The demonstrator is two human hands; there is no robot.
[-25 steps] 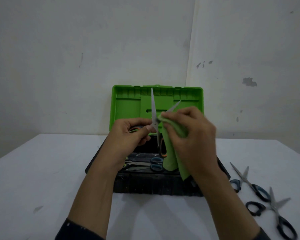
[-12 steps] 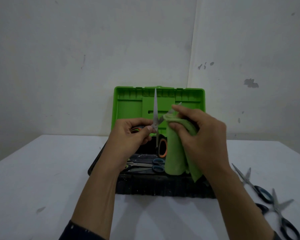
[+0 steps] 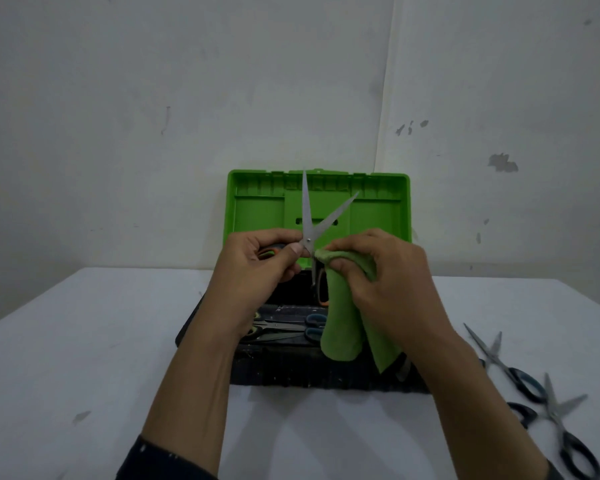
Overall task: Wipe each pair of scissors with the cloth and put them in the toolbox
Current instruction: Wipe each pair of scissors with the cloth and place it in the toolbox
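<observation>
The person's left hand [image 3: 257, 268] grips the orange-handled scissors [image 3: 309, 230] by one handle loop, thumb pressed near the pivot, holding them in the air in front of the toolbox's [image 3: 291, 372] raised green lid [image 3: 257, 213]. The blades are spread: 1 stands nearly vertical, tip up, while the other slants up and to the right, so the long axis runs upward from the handles. The second orange loop hangs below the pivot, over the open box.

The right hand [image 3: 385, 275] is clenched around the green cloth [image 3: 343, 327], bunching its top against the scissors just right of the pivot; the rest of the cloth hangs down into the box.

Blue-handled scissors [image 3: 291, 329] lie flat inside the toolbox. On the white table [image 3: 84, 341], right of the box, 2 more pairs [image 3: 520, 379] lie open, tips pointing away from the person.
</observation>
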